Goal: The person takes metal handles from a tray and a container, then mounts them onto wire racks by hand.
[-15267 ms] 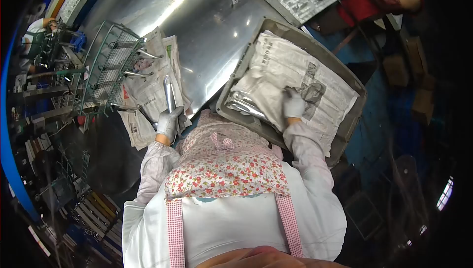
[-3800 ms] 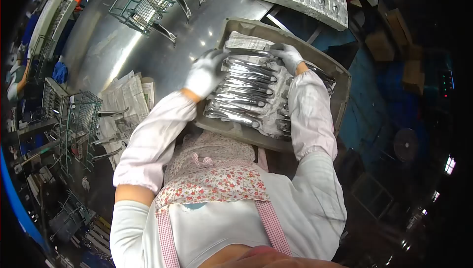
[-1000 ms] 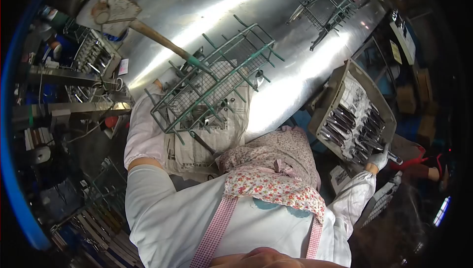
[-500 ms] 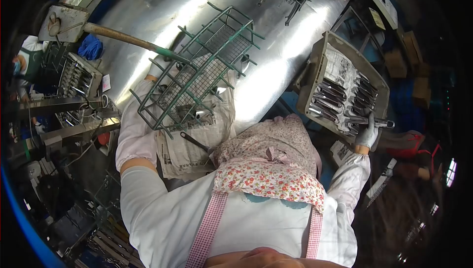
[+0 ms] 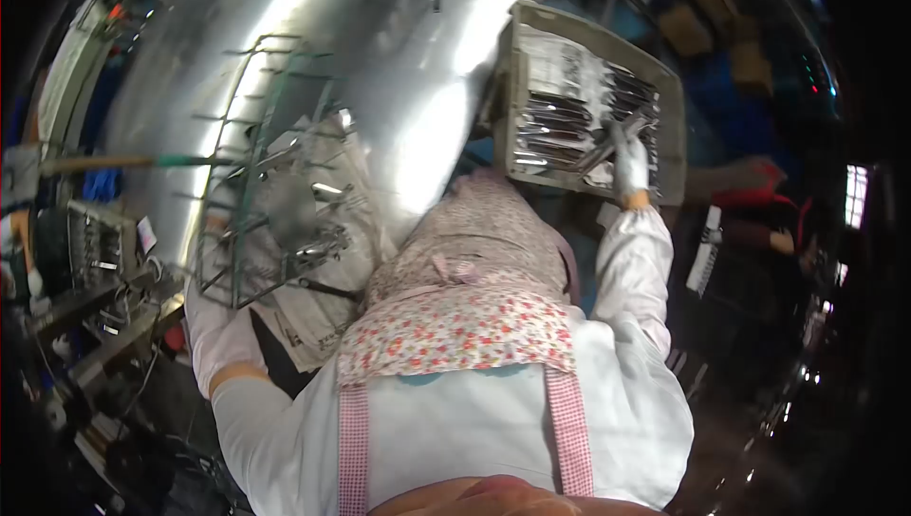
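Note:
My right hand (image 5: 630, 163), in a pale glove, is closed on a shiny metal tool (image 5: 601, 148) over the grey bin (image 5: 670, 169). Several dark and shiny metal tools (image 5: 555, 127) lie in rows in that bin, beside and over newspaper (image 5: 560, 58). On the left, my sleeved arm (image 5: 216, 326) reaches up behind the green wire rack (image 5: 270, 127); the rack and blur hide my left hand's fingers. Loose metal pieces (image 5: 327, 243) rest on newspaper (image 5: 353, 174) just right of the rack.
A shiny metal table (image 5: 384, 70) runs between rack and bin. The long handle (image 5: 142, 163) of a tool reaches the rack from the left. A person's arm (image 5: 24, 241) shows at the far left edge. Boxes (image 5: 688, 30) stand beyond the bin.
The view has swung, shifting bin and rack leftward in it. Compared with half a second ago, my right hand and its tool are farther inside the bin. The rack is now tilted more upright in view.

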Available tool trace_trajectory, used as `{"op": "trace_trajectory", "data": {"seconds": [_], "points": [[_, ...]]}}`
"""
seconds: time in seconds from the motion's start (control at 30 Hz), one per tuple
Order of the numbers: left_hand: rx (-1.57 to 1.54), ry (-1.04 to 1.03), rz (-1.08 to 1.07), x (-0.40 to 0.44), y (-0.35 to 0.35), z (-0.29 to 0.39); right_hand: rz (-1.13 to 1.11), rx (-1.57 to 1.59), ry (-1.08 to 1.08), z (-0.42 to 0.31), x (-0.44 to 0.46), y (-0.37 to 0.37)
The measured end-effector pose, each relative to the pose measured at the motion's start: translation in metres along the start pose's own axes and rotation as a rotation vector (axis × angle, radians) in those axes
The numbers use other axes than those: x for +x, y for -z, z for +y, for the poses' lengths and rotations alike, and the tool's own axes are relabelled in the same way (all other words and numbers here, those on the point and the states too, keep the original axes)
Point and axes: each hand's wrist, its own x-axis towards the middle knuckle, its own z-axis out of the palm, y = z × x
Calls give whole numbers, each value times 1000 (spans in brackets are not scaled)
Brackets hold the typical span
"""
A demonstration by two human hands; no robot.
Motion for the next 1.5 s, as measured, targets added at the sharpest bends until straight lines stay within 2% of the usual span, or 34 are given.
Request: {"op": "trace_trajectory", "data": {"seconds": [0.03, 0.1, 0.17, 0.23, 0.3, 0.37, 0.43, 0.47, 0.5, 0.53, 0.57, 0.63, 0.7, 0.73, 0.77, 0.8, 0.83, 0.87, 0.9, 0.93, 1.03, 1.07, 1.17, 1.2, 1.3, 1.37, 1.43, 1.47, 1.5], "points": [[14, 33, 59, -12, 0, -16, -72, -42, -88, 4, 7, 4], [102, 121, 115, -44, -5, -49, -108, 107, -118, 5, 11, 3], [245, 208, 59, -81, -22, -77, -188, 194, -211, 10, 18, 4], [426, 229, -152, -120, -52, -100, -293, 222, -223, 10, 15, -1], [585, 203, -513, -168, -101, -94, -427, 119, -170, 11, 16, -10], [558, 428, -828, -206, -125, 38, -549, 185, -258, 3, 9, -29], [318, -219, -813, -213, -159, 97, -720, 26, -215, 26, 20, -50], [46, 31, -714, -210, -176, 145, -799, -49, -146, 12, 18, -61], [-69, 53, -715, -199, -176, 226, -878, -123, -76, -8, 14, -70], [-173, -144, -710, -185, -190, 267, -939, -122, -70, -20, 13, -77], [-373, -78, -618, -182, -202, 331, -999, -118, -64, -30, 12, -82], [-689, -131, -628, -170, -243, 404, -1015, -204, 60, -48, 13, -86], [-401, -48, -760, -156, -265, 457, -1007, -110, 164, -27, 28, -88], [-453, 17, -740, -156, -273, 478, -954, -132, 199, -26, 45, -82], [-506, 84, -719, -157, -280, 498, -924, 23, 133, -37, 60, -62], [-556, 151, -696, -158, -287, 509, -781, -28, 181, -2, 91, -59], [-554, 176, -677, -157, -295, 515, -600, -330, 238, -8, 112, -41], [-553, 202, -659, -158, -302, 518, -480, -586, 235, 22, 140, -38], [-550, 228, -642, -160, -309, 521, -478, -736, 330, 65, 169, -33], [-530, 273, -647, -159, -311, 527, -492, -848, 350, 90, 188, -29], [-614, 260, -564, -159, -337, 522, -713, -1132, 427, 88, 207, -24], [-659, 367, -589, -162, -330, 542, -765, -1066, 379, 88, 215, -27], [-648, 320, -552, -159, -346, 541, -1072, -1183, 377, 81, 235, -38], [-702, 334, -544, -157, -354, 541, -1104, -1134, 432, 77, 239, -35], [-783, 342, -519, -156, -366, 561, -1060, -1197, 366, 46, 242, -24], [-940, 389, -566, -158, -369, 582, -1074, -954, 275, 23, 230, -8], [-914, 380, -581, -155, -384, 584, -1117, -687, 256, -3, 207, 7], [-877, 322, -604, -153, -398, 573, -1089, -464, 191, 14, 195, 3], [-910, 381, -595, -154, -407, 577, -1051, -244, 126, 24, 183, -1]]}}
